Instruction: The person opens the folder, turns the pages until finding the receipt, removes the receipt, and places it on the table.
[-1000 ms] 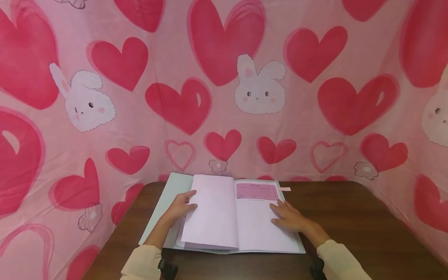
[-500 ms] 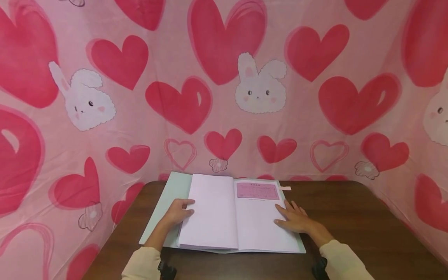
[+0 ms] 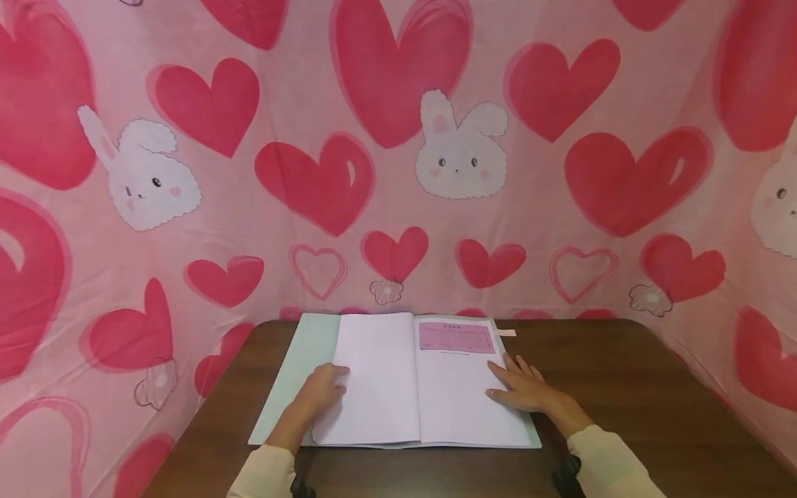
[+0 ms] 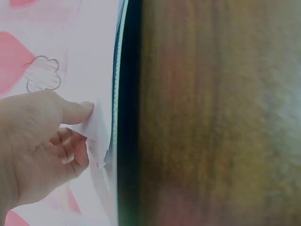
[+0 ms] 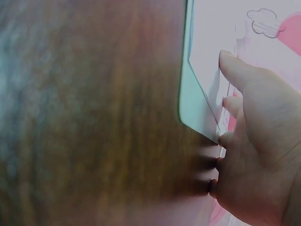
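A folder with a pale green cover lies spread on the table, its white left page and right page facing up. A pink printed slip shows at the top of the right page. At the left page's outer edge, my left hand pinches paper; the left wrist view has the thumb above a lifted sheet and the fingers curled under it. My right hand rests with spread fingers on the right page's outer edge, some fingertips reaching past the cover onto the wood.
The dark wooden table extends on both sides of the folder. A small pale tab sticks out from its upper right side. A pink cloth with hearts and rabbits hangs behind and around the table.
The raised left pages have come down flatter, and my left hand has slid lower along their outer edge. My right hand has shifted slightly outward on the right page.
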`<state>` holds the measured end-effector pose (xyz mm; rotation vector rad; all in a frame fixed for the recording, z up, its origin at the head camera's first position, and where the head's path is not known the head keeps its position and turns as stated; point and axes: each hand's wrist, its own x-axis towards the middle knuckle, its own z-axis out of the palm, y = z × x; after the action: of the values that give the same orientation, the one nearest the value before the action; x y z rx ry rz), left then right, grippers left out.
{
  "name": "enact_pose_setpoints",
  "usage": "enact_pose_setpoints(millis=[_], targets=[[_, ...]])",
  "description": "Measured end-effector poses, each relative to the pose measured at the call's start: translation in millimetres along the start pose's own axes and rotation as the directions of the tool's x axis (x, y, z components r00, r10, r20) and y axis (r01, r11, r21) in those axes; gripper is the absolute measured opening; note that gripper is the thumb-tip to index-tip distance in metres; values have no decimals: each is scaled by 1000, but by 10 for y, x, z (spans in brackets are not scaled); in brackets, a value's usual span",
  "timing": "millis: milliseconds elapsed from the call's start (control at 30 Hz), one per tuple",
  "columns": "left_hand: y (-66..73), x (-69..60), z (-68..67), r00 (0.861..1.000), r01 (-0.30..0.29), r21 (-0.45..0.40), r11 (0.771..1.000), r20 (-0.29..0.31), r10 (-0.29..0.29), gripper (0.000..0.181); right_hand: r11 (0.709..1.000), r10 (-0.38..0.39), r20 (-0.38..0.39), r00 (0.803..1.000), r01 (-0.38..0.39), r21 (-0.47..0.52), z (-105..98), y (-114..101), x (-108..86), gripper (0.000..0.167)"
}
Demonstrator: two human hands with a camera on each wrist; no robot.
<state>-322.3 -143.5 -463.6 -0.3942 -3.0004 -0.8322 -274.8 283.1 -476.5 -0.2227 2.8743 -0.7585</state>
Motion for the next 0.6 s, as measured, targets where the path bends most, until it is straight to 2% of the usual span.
enact_pose_setpoints(millis=[200, 300, 433, 600], targets=[[-7, -90, 81, 1000, 6, 143, 990, -14, -4, 32, 1000, -6, -6, 1000, 6, 14, 4, -4, -9, 85], [16, -132, 154, 1000, 3, 202, 979, -23, 2, 40, 1000, -10, -8, 1000, 10, 23, 5, -3, -24, 86], [63, -180, 219, 994, -83, 274, 958, -51, 101, 45, 999, -8, -7, 1000, 8, 42, 2, 2, -41, 87], [130, -221, 246, 967, -220, 322, 921, -51, 250, 41, 999, -11, -6, 1000, 11, 36, 3, 4, -35, 86]])
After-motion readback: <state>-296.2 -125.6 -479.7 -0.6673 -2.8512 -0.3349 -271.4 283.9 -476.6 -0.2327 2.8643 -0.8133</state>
